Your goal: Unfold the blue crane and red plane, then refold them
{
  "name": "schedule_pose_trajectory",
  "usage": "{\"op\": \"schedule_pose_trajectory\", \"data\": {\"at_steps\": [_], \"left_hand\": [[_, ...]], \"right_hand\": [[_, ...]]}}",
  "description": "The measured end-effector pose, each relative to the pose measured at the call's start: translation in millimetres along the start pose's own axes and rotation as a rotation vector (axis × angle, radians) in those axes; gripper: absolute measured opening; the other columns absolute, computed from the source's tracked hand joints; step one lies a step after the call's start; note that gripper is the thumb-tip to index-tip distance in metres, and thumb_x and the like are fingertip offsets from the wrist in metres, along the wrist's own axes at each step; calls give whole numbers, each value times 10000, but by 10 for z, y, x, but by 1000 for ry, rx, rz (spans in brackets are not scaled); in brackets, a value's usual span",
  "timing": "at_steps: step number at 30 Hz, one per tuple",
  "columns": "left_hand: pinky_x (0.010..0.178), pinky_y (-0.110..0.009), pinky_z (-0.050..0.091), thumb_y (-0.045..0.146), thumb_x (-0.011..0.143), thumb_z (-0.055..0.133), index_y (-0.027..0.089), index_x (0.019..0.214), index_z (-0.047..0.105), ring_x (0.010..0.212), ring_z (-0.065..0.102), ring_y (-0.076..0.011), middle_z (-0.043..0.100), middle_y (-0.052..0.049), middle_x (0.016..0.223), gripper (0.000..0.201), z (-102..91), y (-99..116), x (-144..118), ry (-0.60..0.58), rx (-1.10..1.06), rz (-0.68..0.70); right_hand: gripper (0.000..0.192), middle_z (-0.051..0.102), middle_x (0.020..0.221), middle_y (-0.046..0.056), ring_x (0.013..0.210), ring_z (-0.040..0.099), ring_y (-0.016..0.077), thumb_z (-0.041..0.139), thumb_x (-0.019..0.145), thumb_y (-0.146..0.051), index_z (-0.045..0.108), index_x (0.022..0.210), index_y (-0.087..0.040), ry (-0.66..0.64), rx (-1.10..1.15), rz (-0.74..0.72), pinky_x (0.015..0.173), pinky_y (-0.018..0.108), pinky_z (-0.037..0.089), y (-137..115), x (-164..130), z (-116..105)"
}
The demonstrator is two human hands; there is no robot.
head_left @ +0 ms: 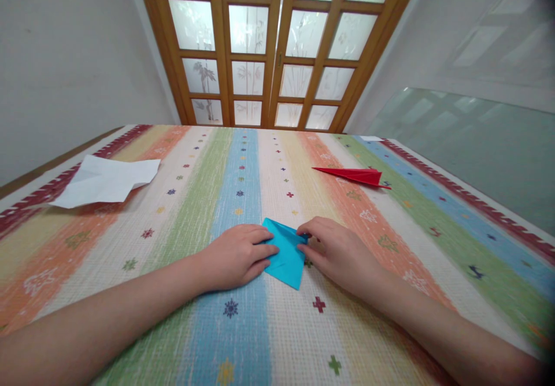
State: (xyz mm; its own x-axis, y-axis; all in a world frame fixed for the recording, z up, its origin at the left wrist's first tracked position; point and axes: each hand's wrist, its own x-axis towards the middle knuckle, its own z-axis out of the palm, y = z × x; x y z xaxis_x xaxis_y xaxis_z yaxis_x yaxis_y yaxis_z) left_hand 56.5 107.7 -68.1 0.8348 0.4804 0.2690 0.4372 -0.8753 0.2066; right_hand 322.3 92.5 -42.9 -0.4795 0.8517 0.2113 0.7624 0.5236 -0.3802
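A folded blue paper (285, 254), diamond-shaped, lies flat on the striped cloth (243, 328) in front of me. My left hand (237, 255) presses on its left edge with the fingers laid over the paper. My right hand (339, 252) pinches the paper's right corner between thumb and fingertips. The left part of the paper is hidden under my left fingers.
A red folded paper shape (353, 175) lies farther back on the right. A crumpled white sheet (104, 181) rests at the left, near the cloth's red border. Wooden-framed glass doors (271, 51) stand beyond the far edge, and a glass panel (477, 149) runs along the right.
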Motion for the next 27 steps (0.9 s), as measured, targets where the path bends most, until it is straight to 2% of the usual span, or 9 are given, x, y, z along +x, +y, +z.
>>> {"op": "schedule_pose_trajectory", "data": {"at_steps": [6, 16, 21, 27], "left_hand": [[1030, -475, 490, 330, 1007, 488, 211, 1230, 667, 1193, 600, -275, 632, -119, 1307, 311, 8, -16, -7, 2, -3, 9], [1057, -492, 469, 386, 1009, 490, 215, 1269, 662, 1257, 566, -295, 598, -140, 1361, 356, -25, -38, -22, -42, -7, 8], [1065, -492, 464, 382, 1003, 502, 217, 1261, 668, 1253, 570, -291, 600, -140, 1357, 348, -9, -50, -22, -17, -13, 17], [1076, -473, 468, 349, 997, 511, 212, 1276, 656, 1275, 560, -281, 588, -141, 1383, 343, -11, -60, -32, -3, -47, 24]], "right_hand": [[66, 632, 912, 64, 890, 587, 220, 616, 943, -224, 671, 971, -201, 28, -95, -118, 739, 334, 441, -1, -12, 13], [172, 665, 920, 85, 865, 583, 228, 588, 974, -286, 705, 1058, -191, 90, -258, -215, 734, 351, 437, 17, -9, 8], [155, 694, 881, 72, 848, 611, 216, 600, 967, -276, 727, 1002, -196, 41, -176, -307, 730, 342, 461, 2, -5, 12], [199, 741, 1021, 78, 930, 662, 222, 559, 986, -269, 722, 1089, -221, -23, -42, -382, 802, 375, 519, 56, 3, 49]]}}
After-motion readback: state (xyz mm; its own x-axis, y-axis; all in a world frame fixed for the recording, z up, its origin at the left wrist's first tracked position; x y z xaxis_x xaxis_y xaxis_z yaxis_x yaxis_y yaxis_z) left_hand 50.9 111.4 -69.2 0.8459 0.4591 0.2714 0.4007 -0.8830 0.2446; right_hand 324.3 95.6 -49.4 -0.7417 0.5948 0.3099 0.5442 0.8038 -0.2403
